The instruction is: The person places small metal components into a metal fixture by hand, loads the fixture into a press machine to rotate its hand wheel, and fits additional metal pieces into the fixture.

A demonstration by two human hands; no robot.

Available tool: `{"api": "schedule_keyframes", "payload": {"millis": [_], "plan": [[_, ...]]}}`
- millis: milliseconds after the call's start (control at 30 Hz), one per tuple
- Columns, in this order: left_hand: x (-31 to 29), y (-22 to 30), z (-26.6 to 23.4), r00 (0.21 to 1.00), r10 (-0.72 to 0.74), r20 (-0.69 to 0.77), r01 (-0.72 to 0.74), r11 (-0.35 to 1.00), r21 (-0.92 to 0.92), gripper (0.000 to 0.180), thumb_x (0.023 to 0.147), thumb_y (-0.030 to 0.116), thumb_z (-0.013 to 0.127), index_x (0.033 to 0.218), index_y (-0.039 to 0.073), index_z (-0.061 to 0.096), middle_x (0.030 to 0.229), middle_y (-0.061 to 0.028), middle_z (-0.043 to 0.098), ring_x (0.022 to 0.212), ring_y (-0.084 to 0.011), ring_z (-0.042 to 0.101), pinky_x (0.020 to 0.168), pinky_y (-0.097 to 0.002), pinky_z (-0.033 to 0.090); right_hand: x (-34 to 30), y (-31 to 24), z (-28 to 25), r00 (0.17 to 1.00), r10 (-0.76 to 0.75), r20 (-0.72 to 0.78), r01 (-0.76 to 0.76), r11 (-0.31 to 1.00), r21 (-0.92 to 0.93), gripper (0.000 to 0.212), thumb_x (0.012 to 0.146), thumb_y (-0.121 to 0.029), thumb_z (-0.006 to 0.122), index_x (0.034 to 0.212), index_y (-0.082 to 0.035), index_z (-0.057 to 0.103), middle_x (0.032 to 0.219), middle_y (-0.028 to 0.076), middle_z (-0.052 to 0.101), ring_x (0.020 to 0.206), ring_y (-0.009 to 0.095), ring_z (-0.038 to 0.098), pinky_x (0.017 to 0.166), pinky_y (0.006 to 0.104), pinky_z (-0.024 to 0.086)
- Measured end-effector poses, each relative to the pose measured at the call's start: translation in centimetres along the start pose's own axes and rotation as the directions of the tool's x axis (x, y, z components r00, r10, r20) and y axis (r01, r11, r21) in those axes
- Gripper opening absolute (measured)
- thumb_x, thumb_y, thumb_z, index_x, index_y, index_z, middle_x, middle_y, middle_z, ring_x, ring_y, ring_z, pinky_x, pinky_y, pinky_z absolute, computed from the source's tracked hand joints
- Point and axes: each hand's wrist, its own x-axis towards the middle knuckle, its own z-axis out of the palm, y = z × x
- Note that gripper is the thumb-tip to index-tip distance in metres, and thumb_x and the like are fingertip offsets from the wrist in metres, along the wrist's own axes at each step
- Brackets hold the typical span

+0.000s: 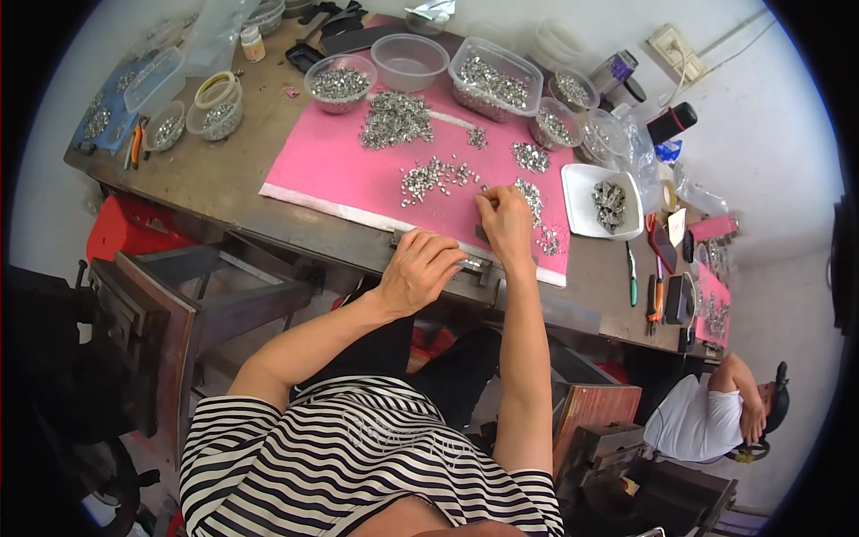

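My left hand [420, 271] rests at the table's front edge, fingers closed together over a narrow metal fixture [483, 267]. What it grips there, if anything, is hidden. My right hand [506, 220] is over the pink mat [331, 170], thumb and forefinger pinched; anything between them is too small to make out. Just left of it lies a loose scatter of small shiny metal pieces [434, 178]. Another strip of pieces [531, 199] runs along its right side. Farther back is a larger heap of silver pieces [396, 120].
Behind the mat stand a round tub of pieces [340, 89], a clear bowl [410, 67] and a rectangular tub [495, 82]. A white tray [577, 201] sits at right, near a green-handled tool [633, 277]. Another person [698, 416] sits at far right.
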Motion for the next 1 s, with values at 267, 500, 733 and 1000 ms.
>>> {"api": "schedule_keyframes", "payload": {"millis": [267,500,733,1000], "plan": [[0.0,-0.1,0.1,1.000,0.011,-0.006,-0.011,1.000,0.021,0.025,0.084,0.010,0.074,0.108,0.007,0.068,0.107,-0.0076,0.064,0.102,-0.0265,0.061,0.097,-0.0424,0.043,2.1,0.9,1.2,0.976,0.055,0.213,-0.028,0.992,-0.126,0.019,0.082,-0.014,0.076,0.083,0.004,0.071,0.081,0.025,0.069,0.082,0.044,0.067,0.078,0.0517,0.053],[-0.1,0.0,0.1,1.000,0.010,-0.012,-0.010,1.000,0.016,0.025,0.084,0.010,0.074,0.108,0.007,0.069,0.107,-0.0074,0.064,0.101,-0.0261,0.061,0.097,-0.0421,0.043,0.2,0.3,-1.8,0.995,0.052,0.089,-0.058,0.996,0.068,0.016,0.090,-0.007,0.068,0.083,0.006,0.062,0.080,0.024,0.068,0.076,0.040,0.067,0.072,0.0469,0.052],[-0.3,-0.1,0.0,1.000,0.001,-0.002,-0.001,1.000,0.017,0.026,0.084,0.010,0.074,0.110,0.007,0.068,0.108,-0.0073,0.064,0.103,-0.0258,0.061,0.097,-0.0422,0.043,-4.3,-0.9,-4.2,0.989,0.147,0.028,-0.147,0.925,0.350,0.010,0.095,-0.003,0.065,0.101,0.005,0.067,0.084,0.014,0.070,0.076,0.019,0.067,0.071,0.0317,0.053],[-0.1,0.0,0.1,1.000,-0.023,-0.012,0.023,1.000,0.007,0.034,0.084,0.010,0.074,0.117,0.005,0.066,0.109,-0.0095,0.065,0.104,-0.0278,0.061,0.098,-0.0437,0.043,-10.1,-2.2,-2.1,0.987,0.158,-0.007,-0.131,0.844,0.519,0.009,0.096,-0.002,0.067,0.104,0.002,0.068,0.102,0.008,0.072,0.091,0.015,0.067,0.082,0.0288,0.053]]}}
